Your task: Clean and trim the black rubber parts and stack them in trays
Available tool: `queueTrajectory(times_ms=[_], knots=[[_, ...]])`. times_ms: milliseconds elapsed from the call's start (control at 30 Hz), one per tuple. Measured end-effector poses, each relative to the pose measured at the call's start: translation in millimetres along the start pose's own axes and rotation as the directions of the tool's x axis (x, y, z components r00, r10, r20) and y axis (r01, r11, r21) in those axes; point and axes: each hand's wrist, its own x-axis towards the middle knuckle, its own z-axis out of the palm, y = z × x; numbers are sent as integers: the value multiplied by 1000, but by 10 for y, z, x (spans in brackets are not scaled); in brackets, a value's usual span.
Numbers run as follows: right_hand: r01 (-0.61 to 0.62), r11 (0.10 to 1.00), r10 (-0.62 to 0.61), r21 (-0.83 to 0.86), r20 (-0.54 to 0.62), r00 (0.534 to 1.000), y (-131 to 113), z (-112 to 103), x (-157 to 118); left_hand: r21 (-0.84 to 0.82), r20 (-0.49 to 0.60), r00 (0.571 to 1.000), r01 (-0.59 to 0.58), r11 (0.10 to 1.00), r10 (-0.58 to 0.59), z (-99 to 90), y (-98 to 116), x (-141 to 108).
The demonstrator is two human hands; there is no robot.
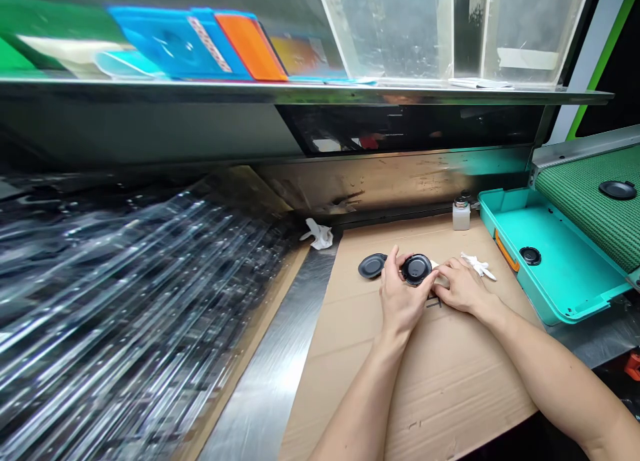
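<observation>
My left hand (403, 298) grips a round black disc (416, 270) by its rim, holding it just above the brown cardboard sheet (440, 388). My right hand (463, 286) lies flat-fingered against the disc's right side, and a scrap of white wipe (434, 265) shows by the fingertips. Whether those fingers hold the disc is hard to tell. A second black disc (372, 266) rests on the cardboard just left of my left hand. A crumpled white cloth (477, 264) lies right of my right hand.
A teal tray (555, 268) with a black disc (530, 255) stands to the right, beside a green mesh belt (585, 194) carrying another disc (617, 190). A white bottle (461, 216) stands behind the cardboard. A steel shelf (300, 93) runs overhead; clear plastic sheets (125, 301) fill the left.
</observation>
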Motion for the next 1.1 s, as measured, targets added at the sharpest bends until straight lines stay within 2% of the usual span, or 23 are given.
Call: queueTrajectory(times_ms=[133,233,300,367,400,467,533,600,667,733,800,1000,1100], knots=[[10,1000,-10,9,-13,1000,-9,10,-2,133,15,998,-70,989,69,-16,-22,3],[21,1000,-21,4,-48,999,-12,-38,4,74,9,998,-66,995,65,-23,-34,0],[-42,999,36,-32,-151,988,17,-94,11,37,12,998,-54,998,54,-19,-48,2],[-168,982,141,-89,-254,957,84,-148,21,37,33,999,-37,999,36,-7,-75,12],[-224,968,189,-116,-257,948,127,-167,28,36,50,999,-14,999,12,2,-93,20],[-276,951,251,-137,-171,953,211,-183,44,-24,93,991,95,995,-93,20,-126,39],[-249,966,241,-71,-104,965,251,-174,65,-144,168,952,279,949,-254,38,-147,51],[-157,986,165,63,-168,972,224,-150,83,-215,262,886,441,871,-383,55,-151,44],[-24,984,73,176,-276,958,140,-118,88,-216,331,837,516,829,-435,75,-148,16],[86,967,-8,240,-311,950,39,-84,79,-182,365,823,521,834,-434,95,-151,-23],[137,956,-58,260,-291,955,-38,-55,62,-145,382,827,495,857,-413,113,-165,-62],[79,981,-44,180,-192,980,-66,-73,38,95,377,870,304,948,-317,119,-191,-118],[62,992,-46,106,-148,988,-59,-115,38,124,387,871,276,953,-302,110,-183,-120]])
